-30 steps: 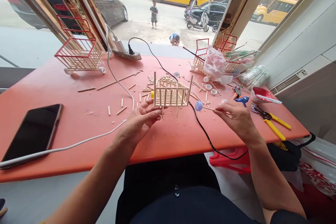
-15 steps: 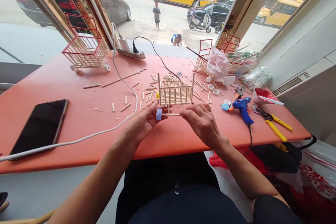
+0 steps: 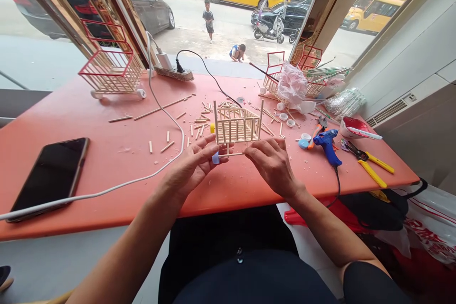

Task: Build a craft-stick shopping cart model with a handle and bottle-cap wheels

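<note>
A small cart (image 3: 237, 130) built of thin wooden sticks is raised over the table between my two hands. Two taller posts stand up at its sides. My left hand (image 3: 199, 161) is closed around its lower left corner, by a pale blue bottle cap (image 3: 215, 157) fixed as a wheel on the axle stick. Fingers of my right hand (image 3: 270, 161) pinch the right end of that stick under the cart. A yellow cap (image 3: 213, 128) shows at the cart's far left. Part of the underside is hidden by my fingers.
Short cut sticks (image 3: 203, 118) are strewn behind the cart. To the right lie a blue glue gun (image 3: 327, 146), yellow-handled pliers (image 3: 370, 161) and a red-stained cup (image 3: 356, 128). A phone (image 3: 50, 173) and white cable (image 3: 117, 184) are at left. A finished cart (image 3: 114, 71) stands by the window.
The view has shifted slightly. Both hands keep their hold on the cart, and the blue cap appears turned a little. Outside, the standing child has taken a step.
</note>
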The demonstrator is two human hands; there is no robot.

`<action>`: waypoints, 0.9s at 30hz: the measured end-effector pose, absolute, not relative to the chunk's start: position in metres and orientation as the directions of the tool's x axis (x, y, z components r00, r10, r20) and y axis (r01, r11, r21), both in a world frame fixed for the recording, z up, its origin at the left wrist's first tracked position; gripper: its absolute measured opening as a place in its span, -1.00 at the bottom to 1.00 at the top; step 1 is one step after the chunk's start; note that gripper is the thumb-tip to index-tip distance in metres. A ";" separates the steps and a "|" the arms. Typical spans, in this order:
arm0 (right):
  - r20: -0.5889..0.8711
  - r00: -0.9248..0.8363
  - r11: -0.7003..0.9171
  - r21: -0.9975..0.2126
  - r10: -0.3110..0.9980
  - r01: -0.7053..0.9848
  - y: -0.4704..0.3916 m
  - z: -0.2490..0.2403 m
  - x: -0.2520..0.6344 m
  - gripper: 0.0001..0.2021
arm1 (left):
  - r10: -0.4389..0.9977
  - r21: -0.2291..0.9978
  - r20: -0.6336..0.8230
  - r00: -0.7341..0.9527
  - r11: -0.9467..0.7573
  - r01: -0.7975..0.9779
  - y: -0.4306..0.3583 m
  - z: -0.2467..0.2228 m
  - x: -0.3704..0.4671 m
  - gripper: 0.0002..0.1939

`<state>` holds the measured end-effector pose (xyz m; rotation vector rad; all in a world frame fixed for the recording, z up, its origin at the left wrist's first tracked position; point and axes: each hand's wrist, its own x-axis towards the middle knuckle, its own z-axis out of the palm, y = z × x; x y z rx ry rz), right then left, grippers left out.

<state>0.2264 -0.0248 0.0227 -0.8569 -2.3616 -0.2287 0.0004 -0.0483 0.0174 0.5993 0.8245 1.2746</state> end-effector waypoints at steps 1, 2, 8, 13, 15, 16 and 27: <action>0.593 -0.605 0.773 -0.048 0.532 0.633 -0.025 0.022 0.227 -0.83 | 0.973 0.784 -0.219 0.078 0.223 -0.580 -0.049 0.018 0.000 -0.46; 0.589 -0.605 0.772 -0.051 0.536 0.633 -0.025 0.022 0.227 -0.83 | 0.969 0.785 -0.235 0.077 0.236 -0.572 -0.049 0.018 0.000 -0.39; 0.590 -0.589 0.773 -0.099 0.553 0.626 -0.025 0.017 0.228 -0.87 | 0.967 0.816 -0.242 0.081 0.248 -0.522 -0.051 0.018 0.002 -0.31; 0.643 -0.524 0.783 -0.199 0.558 0.589 -0.024 0.014 0.233 -0.91 | 0.967 0.824 -0.243 0.078 0.248 -0.510 -0.052 0.018 0.003 -0.28; 0.647 -0.494 0.775 -0.255 0.581 0.578 -0.023 0.013 0.236 -0.92 | 0.967 0.825 -0.244 0.071 0.245 -0.510 -0.053 0.018 0.003 -0.26; 0.635 -0.477 0.761 -0.295 0.608 0.578 -0.023 0.013 0.238 -0.92 | 0.967 0.826 -0.244 0.067 0.244 -0.509 -0.053 0.018 0.003 -0.26; 0.253 -0.545 0.515 -0.757 0.799 0.404 -0.011 0.027 0.240 -0.85 | 0.970 0.837 -0.230 0.077 0.237 -0.494 -0.053 0.016 0.002 -0.28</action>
